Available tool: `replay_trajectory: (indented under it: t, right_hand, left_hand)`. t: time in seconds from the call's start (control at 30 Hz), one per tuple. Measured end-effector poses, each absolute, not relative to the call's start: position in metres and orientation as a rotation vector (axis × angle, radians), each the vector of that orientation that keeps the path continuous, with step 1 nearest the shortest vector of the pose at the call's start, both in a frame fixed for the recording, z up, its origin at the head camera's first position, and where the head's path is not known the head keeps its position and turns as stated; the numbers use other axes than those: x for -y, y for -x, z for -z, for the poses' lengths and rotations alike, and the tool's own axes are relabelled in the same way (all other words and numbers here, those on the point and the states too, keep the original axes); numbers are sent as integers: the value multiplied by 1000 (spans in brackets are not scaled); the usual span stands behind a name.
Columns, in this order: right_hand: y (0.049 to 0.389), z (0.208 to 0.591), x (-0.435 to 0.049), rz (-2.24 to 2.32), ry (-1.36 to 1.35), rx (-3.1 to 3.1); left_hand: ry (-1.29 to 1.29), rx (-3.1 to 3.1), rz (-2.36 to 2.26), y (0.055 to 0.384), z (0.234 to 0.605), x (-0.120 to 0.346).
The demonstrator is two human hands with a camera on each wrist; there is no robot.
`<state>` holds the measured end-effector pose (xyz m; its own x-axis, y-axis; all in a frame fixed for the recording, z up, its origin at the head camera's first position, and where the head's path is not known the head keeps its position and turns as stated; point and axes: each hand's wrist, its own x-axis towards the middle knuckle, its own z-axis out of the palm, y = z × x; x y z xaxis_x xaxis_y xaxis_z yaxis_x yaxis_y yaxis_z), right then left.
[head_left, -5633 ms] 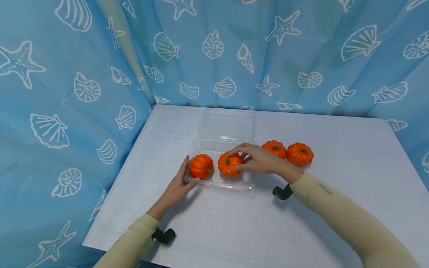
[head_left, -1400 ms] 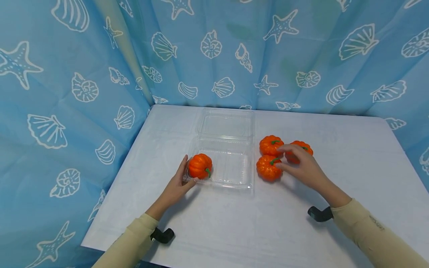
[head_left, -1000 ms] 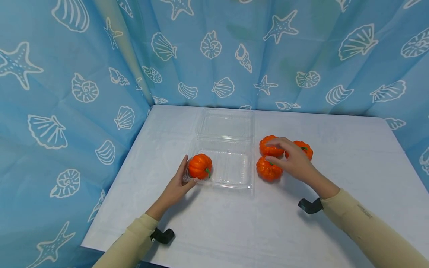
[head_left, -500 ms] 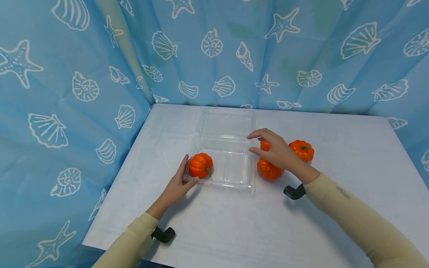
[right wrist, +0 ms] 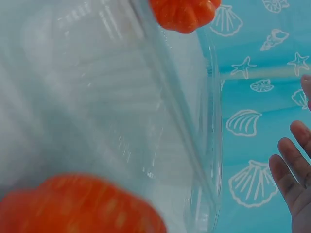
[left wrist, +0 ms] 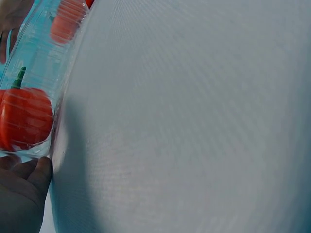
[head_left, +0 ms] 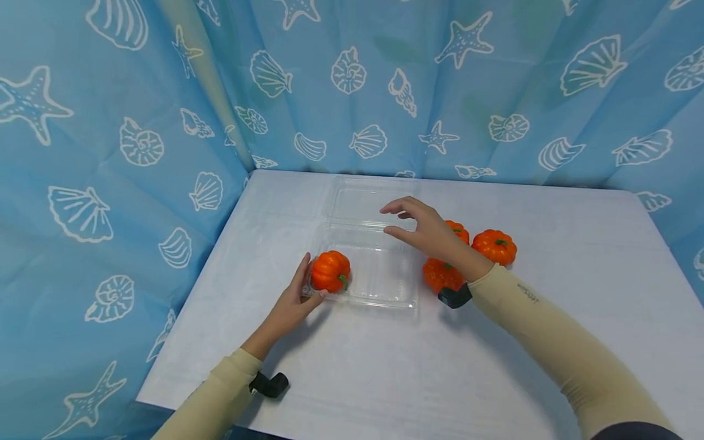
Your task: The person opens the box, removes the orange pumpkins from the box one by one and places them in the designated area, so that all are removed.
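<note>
A clear plastic clamshell container (head_left: 385, 269) lies open on the table, its lid (head_left: 357, 198) flat toward the back. One orange toy pumpkin (head_left: 330, 271) with a green stem sits in its left end. My left hand (head_left: 286, 311) rests at the container's front left corner, fingers straight along the left side and thumb at the front edge. My right hand (head_left: 420, 229) hovers above the hinge at the right, fingers apart, holding nothing. Under and beside its forearm are a front pumpkin (head_left: 439, 274), a partly hidden back pumpkin (head_left: 459, 231) and a right pumpkin (head_left: 495, 246).
A white cloth covers the table (head_left: 352, 366). Behind and to the left hangs a blue curtain (head_left: 165, 201) with white shell and starfish prints. Each wrist carries a dark camera mount, the right one (head_left: 455, 297) overlapping the front pumpkin in the head view.
A pumpkin that my right hand held in the container earlier now stands outside, right of it. In the last second that hand has moved left from the pumpkins toward the lid. My left hand stays put.
</note>
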<state>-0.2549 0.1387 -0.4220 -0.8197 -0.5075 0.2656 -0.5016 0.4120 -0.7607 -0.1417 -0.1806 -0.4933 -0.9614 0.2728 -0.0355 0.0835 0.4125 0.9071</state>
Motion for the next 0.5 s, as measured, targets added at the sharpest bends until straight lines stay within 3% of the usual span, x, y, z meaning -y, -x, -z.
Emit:
replay_trajectory:
  t: [0.5]
  right_hand:
    - [269, 428, -94, 1382, 1132, -2465]
  left_hand:
    - [-308, -2490, -1569, 144, 497, 182]
